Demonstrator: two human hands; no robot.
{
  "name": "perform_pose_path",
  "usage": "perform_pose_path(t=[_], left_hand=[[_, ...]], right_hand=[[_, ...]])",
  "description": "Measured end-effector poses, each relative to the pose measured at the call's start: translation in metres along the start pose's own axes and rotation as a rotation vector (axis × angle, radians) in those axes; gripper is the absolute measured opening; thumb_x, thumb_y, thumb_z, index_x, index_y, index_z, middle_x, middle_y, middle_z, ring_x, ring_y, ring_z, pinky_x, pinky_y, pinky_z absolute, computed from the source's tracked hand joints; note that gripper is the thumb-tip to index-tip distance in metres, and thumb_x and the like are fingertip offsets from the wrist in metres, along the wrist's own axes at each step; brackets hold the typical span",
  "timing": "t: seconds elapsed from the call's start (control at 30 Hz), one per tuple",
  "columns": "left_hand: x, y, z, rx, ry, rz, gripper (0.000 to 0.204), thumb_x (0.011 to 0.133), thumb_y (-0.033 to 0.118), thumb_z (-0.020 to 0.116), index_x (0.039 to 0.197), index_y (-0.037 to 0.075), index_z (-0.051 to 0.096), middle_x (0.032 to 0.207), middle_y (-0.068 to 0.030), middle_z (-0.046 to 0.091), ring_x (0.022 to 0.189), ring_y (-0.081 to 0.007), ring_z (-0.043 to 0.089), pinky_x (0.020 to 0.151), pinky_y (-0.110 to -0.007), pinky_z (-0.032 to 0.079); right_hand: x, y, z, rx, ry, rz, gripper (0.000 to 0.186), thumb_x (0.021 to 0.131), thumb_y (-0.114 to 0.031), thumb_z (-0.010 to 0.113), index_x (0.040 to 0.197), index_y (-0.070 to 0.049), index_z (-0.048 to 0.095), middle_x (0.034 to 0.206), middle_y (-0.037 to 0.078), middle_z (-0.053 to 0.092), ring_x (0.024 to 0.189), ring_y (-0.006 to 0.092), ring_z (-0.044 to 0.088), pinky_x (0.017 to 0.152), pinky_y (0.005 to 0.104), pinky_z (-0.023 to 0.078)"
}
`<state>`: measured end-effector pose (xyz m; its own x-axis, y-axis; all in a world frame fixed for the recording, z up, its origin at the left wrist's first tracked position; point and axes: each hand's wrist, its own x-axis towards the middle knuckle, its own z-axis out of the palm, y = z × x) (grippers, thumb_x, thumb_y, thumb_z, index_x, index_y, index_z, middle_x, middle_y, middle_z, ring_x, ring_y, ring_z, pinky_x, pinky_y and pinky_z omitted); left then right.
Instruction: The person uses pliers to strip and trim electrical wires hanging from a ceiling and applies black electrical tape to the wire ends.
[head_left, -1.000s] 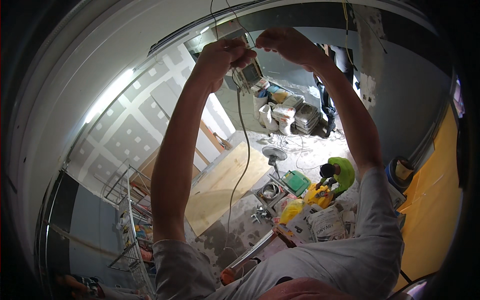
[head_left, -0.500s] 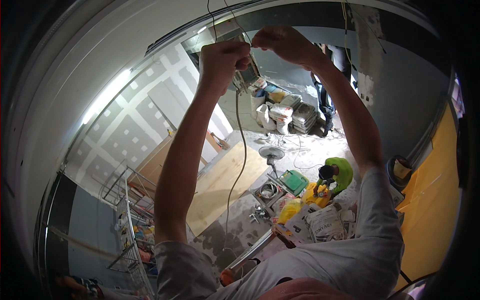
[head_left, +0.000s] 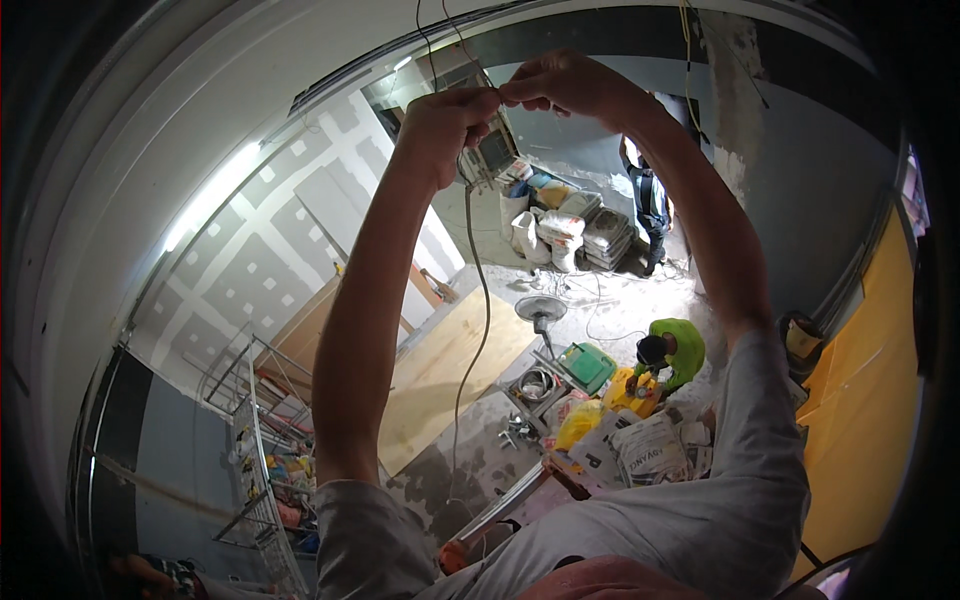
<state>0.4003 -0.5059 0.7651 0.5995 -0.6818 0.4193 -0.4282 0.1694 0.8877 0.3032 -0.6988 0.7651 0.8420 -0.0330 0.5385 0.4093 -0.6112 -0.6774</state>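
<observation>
Both my arms are raised, and my hands meet high in the view. My left hand (head_left: pixel 447 130) is closed in a pinch on a grey cable (head_left: pixel 481 270), which hangs below it in a long curve toward the floor. Close against its fingertips, my right hand (head_left: pixel 570 85) pinches a thin dark wire (head_left: pixel 462 40) that comes down from above. Where the fingertips touch, the wire ends are too small to make out. A second dark wire (head_left: pixel 428 50) drops from the ceiling behind my left hand.
Far below are a plywood sheet (head_left: pixel 455 370), a standing fan (head_left: pixel 540 310), stacked sacks (head_left: pixel 605 235) and a green container (head_left: pixel 587 367). A co-worker in a bright green top (head_left: pixel 685 345) crouches by yellow bags (head_left: pixel 578 425). Another person (head_left: pixel 650 200) stands farther back. Metal scaffolding (head_left: pixel 262 450) is at left.
My right fingertips have closed in on the left ones, and the right fingers look more curled beneath. The hanging cable's upper part has shifted slightly left. The far person shows more.
</observation>
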Motion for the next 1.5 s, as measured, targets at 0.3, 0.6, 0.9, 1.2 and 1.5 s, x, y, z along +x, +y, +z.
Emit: perform_pose_path(t=[0.3,0.6,0.9,1.2,1.5], left_hand=[[-0.008,-0.008,0.009,0.121,0.115,0.182,0.018,0.091,0.01,0.073,0.104,-0.003,0.072,0.071,0.0012,0.058,0.058,-0.0059,0.045,0.051,-0.022,0.035],[-0.011,-0.001,0.015,0.117,0.115,0.116,0.021,0.093,0.012,0.07,0.106,-0.005,0.071,0.07,0.0018,0.056,0.056,-0.0053,0.042,0.05,-0.023,0.032],[-0.011,0.007,0.017,0.081,0.072,0.108,0.02,0.092,0.009,0.069,0.105,-0.006,0.071,0.072,0.0004,0.057,0.057,-0.0062,0.042,0.051,-0.024,0.032],[-0.006,0.004,0.003,0.108,0.038,0.079,0.015,0.09,0.013,0.073,0.096,0.0,0.074,0.073,0.0007,0.062,0.061,-0.0067,0.049,0.057,-0.023,0.042],[-0.012,0.015,-0.006,0.193,-0.002,0.049,0.026,0.094,0.013,0.069,0.114,-0.004,0.071,0.069,0.004,0.05,0.059,-0.0061,0.035,0.054,-0.024,0.03]], right_hand=[[-0.008,-0.008,0.009,0.153,-0.06,0.132,0.029,0.09,-0.035,0.072,0.081,-0.008,0.068,0.066,-0.002,0.055,0.06,0.0051,0.047,0.052,0.0227,0.036],[-0.031,0.018,0.035,-0.273,0.569,-0.488,0.029,0.087,-0.031,0.076,0.11,-0.013,0.07,0.091,0.004,0.069,0.081,0.0187,0.066,0.07,0.032,0.053],[-0.026,0.01,0.026,-0.784,0.675,-0.947,0.028,0.082,-0.017,0.077,0.109,-0.016,0.07,0.113,0.002,0.068,0.105,0.0265,0.063,0.088,0.0398,0.053],[-0.009,0.009,0.012,-0.66,0.386,-0.841,0.014,0.09,-0.017,0.068,0.103,-0.01,0.068,0.095,0.009,0.067,0.092,0.0293,0.064,0.085,0.0434,0.052],[-0.002,0.001,0.012,-0.538,0.214,-0.759,0.016,0.099,-0.02,0.062,0.105,-0.006,0.068,0.095,0.008,0.068,0.081,0.0223,0.065,0.074,0.0353,0.053]])
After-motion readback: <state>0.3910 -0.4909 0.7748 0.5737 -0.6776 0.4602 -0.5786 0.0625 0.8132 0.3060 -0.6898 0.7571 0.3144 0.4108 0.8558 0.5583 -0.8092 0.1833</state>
